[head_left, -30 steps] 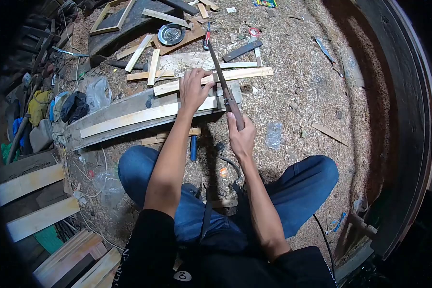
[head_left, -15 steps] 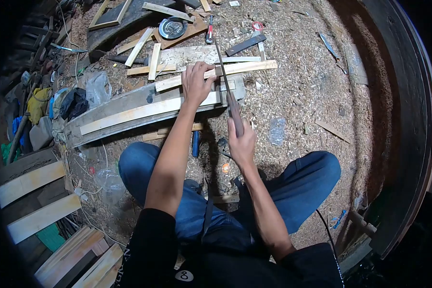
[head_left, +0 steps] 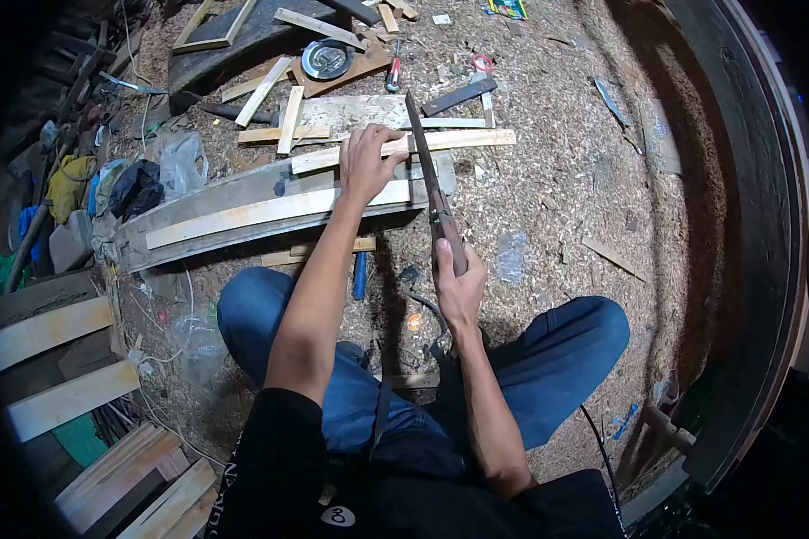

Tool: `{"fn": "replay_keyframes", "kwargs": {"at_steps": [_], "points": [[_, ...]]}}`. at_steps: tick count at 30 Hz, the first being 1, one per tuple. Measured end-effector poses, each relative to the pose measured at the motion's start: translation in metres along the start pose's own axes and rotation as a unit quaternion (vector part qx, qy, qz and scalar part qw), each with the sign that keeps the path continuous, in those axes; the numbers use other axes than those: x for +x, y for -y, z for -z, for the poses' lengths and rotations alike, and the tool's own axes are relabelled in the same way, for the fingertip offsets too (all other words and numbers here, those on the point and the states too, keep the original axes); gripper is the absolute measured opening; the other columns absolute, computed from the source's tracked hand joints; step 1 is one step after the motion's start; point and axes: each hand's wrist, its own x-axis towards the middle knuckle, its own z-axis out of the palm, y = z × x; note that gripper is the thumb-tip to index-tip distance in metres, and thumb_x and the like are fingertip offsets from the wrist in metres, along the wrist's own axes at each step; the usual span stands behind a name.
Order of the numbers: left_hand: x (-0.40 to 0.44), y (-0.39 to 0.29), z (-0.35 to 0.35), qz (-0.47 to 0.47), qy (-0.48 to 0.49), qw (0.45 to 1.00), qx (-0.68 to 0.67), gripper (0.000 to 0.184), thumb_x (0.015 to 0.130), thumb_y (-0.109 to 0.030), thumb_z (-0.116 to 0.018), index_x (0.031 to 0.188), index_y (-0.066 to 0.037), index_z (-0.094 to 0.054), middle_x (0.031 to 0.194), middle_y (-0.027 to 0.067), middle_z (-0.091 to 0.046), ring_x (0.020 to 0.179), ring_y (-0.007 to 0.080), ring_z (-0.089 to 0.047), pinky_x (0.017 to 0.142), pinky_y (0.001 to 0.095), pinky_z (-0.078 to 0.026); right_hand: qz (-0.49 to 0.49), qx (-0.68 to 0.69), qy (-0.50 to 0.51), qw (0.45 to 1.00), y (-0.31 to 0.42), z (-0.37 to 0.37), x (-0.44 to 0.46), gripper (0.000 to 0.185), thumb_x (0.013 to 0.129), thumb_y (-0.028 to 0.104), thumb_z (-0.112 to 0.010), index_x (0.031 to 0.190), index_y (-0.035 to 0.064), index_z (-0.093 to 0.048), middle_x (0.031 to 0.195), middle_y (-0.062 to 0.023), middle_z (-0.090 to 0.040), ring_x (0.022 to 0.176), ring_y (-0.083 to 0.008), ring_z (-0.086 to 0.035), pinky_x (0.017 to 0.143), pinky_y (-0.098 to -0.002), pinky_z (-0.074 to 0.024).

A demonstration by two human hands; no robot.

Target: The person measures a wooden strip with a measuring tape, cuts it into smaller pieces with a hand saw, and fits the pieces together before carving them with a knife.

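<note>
My right hand [head_left: 461, 286] is wrapped around the wooden handle of a handsaw [head_left: 430, 175], whose narrow blade points away from me. The blade lies across a pale wooden strip [head_left: 467, 140], just right of my left hand [head_left: 365, 163]. That left hand presses down on the strip with its fingers over the top, holding it on a low grey bench plank [head_left: 216, 191]. Nearer to me on the plank rests a second, longer pale board [head_left: 270, 214]. Where the saw teeth meet the strip, the depth of any cut is too small to make out.
Beyond the bench lie several wood offcuts [head_left: 289, 119], a round metal dish [head_left: 326, 59], a red-handled screwdriver [head_left: 394, 74] and a dark flat bar [head_left: 458, 97]. A blue-handled tool [head_left: 360, 276] is below the bench. Pale boards [head_left: 72, 400] are at left; wood shavings cover the ground.
My right hand has drawn the saw back toward my body, so more of the blade shows on my side of the strip. My left hand stays on the strip.
</note>
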Motion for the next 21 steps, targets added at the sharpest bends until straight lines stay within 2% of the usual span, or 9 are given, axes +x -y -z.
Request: {"fn": "replay_keyframes", "kwargs": {"at_steps": [7, 9, 17, 19, 20, 21], "points": [[-0.001, -0.005, 0.005, 0.006, 0.016, 1.000, -0.003, 0.031, 0.079, -0.028, -0.073, 0.106, -0.013, -0.068, 0.108, 0.0057, -0.062, 0.103, 0.0283, -0.054, 0.089, 0.0394, -0.038, 0.030, -0.041, -0.007, 0.999, 0.022, 0.007, -0.004, 0.042, 0.095, 0.038, -0.062, 0.075, 0.0008, -0.057, 0.059, -0.0031, -0.050, 0.056, -0.0110, -0.044, 0.051, -0.0315, -0.0362], [0.000, -0.004, 0.004, 0.001, 0.016, 1.000, -0.002, 0.031, 0.080, -0.028, -0.073, 0.106, -0.013, -0.068, 0.108, 0.0056, -0.062, 0.103, 0.0283, -0.054, 0.089, 0.0396, -0.038, 0.043, -0.026, -0.015, 0.999, 0.024, 0.006, -0.009, 0.042, 0.093, 0.034, -0.065, 0.070, 0.0014, -0.052, 0.055, -0.0049, -0.044, 0.053, -0.0119, -0.039, 0.048, -0.0341, -0.0332], [-0.002, -0.002, 0.001, -0.019, 0.021, 1.000, 0.013, 0.029, 0.082, -0.027, -0.070, 0.108, -0.014, -0.068, 0.108, 0.0042, -0.061, 0.103, 0.0266, -0.053, 0.089, 0.0388, -0.037, 0.007, -0.047, -0.004, 0.999, 0.038, 0.005, 0.002, 0.040, 0.093, 0.032, -0.064, 0.070, 0.0006, -0.054, 0.054, -0.0066, -0.045, 0.052, -0.0127, -0.041, 0.049, -0.0358, -0.0354], [-0.004, -0.001, 0.000, -0.020, 0.021, 0.999, 0.016, 0.029, 0.082, -0.027, -0.070, 0.108, -0.014, -0.068, 0.109, 0.0038, -0.060, 0.104, 0.0263, -0.052, 0.089, 0.0386, -0.036, 0.006, -0.032, 0.003, 0.999, 0.053, -0.002, 0.015, 0.040, 0.093, 0.032, -0.064, 0.072, -0.0006, -0.055, 0.055, -0.0104, -0.049, 0.050, -0.0171, -0.045, 0.050, -0.0379, -0.0384], [-0.002, 0.000, 0.000, -0.021, 0.017, 0.999, 0.021, 0.029, 0.082, -0.027, -0.070, 0.108, -0.014, -0.067, 0.110, 0.0034, -0.060, 0.104, 0.0260, -0.052, 0.089, 0.0383, -0.036, 0.030, -0.075, -0.007, 0.997, 0.046, -0.006, 0.022, 0.040, 0.093, 0.031, -0.064, 0.074, -0.0021, -0.056, 0.056, -0.0152, -0.053, 0.049, -0.0229, -0.048, 0.052, -0.0402, -0.0406], [0.000, 0.000, 0.000, -0.023, 0.016, 0.999, 0.021, 0.029, 0.082, -0.027, -0.070, 0.108, -0.014, -0.067, 0.110, 0.0034, -0.060, 0.104, 0.0260, -0.052, 0.089, 0.0383, -0.036, 0.032, -0.075, -0.008, 0.997, 0.049, -0.007, 0.024, 0.040, 0.093, 0.031, -0.064, 0.074, -0.0021, -0.056, 0.056, -0.0152, -0.053, 0.049, -0.0229, -0.048, 0.052, -0.0402, -0.0406]]}}
